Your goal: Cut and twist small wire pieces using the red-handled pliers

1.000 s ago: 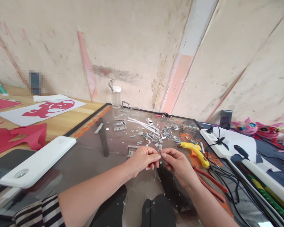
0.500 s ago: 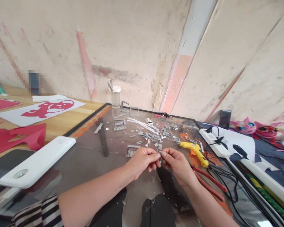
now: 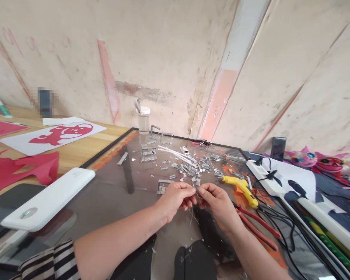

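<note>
My left hand and my right hand meet above the dark glass tabletop, thumb pressed to forefinger on each. Between the fingertips runs a thin pale strand; whether it is wire or thread I cannot tell. Fine wisps dangle beneath the fingers. Just past my hands lies a heap of small grey metal-looking pieces. A yellow glue gun rests right of my right hand, and red-handled pliers lie beside that forearm.
White strips and a lidded clear jar stand farther back. A white power bank lies left. On the right are a power strip, black cables and a phone. A red cutout on white paper lies far left.
The view has shifted slightly. Both hands keep their pinch, with the fingertips only slightly moved around the strand.
</note>
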`<state>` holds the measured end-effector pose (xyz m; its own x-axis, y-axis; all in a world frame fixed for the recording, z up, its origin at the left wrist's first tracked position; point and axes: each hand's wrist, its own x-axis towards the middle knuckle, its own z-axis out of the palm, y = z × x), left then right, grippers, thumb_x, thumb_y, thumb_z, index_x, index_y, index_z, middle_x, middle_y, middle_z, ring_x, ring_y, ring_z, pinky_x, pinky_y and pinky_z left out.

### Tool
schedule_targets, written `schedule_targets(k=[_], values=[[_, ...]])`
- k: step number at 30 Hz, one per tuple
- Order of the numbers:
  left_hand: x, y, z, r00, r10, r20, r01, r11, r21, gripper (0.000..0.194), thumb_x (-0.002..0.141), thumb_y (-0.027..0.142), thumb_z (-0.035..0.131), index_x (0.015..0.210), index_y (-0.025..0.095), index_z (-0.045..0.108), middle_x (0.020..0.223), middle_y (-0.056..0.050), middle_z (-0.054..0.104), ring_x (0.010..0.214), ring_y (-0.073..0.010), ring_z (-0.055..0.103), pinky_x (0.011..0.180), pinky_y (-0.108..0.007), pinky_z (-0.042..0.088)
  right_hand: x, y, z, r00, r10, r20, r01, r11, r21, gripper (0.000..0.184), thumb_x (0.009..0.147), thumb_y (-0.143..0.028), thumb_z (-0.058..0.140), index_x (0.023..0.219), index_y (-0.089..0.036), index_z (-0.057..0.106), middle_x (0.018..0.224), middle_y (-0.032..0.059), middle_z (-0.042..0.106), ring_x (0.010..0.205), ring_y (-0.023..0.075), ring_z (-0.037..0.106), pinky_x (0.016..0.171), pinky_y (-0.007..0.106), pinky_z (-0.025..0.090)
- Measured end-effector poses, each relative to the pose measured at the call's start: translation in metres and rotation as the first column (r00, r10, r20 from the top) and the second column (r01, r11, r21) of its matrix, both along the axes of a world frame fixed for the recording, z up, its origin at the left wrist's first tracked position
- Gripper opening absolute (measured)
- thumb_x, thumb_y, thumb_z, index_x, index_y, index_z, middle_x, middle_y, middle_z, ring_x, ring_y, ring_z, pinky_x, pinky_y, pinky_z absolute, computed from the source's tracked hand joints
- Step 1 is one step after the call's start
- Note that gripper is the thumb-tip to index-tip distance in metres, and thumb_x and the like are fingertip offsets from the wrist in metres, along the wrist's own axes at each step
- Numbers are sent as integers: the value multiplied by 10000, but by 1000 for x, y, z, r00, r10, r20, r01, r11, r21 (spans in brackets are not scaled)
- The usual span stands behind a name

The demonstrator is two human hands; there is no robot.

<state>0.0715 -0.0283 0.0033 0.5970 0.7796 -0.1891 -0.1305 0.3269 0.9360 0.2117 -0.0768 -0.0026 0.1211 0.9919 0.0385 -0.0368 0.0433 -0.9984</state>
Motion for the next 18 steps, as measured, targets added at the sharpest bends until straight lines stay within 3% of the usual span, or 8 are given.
schedule_targets(k=[8,18], values=[[0,5,-5,999,-9,37,8,999,45,232,692,330,630,619,118,572,546,-10,561,421,-45,433,392,-164,285,-2,1,0,996,-84,38,82,996,34,196,660,-318,699,686,-154,594,567,-18,589,528,93,485,524,218,380],[3,2,-6,988,-25,155,18,999,46,221,710,310,630,799,108,635,699,-56,630,517,-63,498,445,-166,339,0,2,-5,988,-129,-86,133,990,36,172,664,-294,706,684,-153,609,607,3,627,557,100,501,563,236,387]])
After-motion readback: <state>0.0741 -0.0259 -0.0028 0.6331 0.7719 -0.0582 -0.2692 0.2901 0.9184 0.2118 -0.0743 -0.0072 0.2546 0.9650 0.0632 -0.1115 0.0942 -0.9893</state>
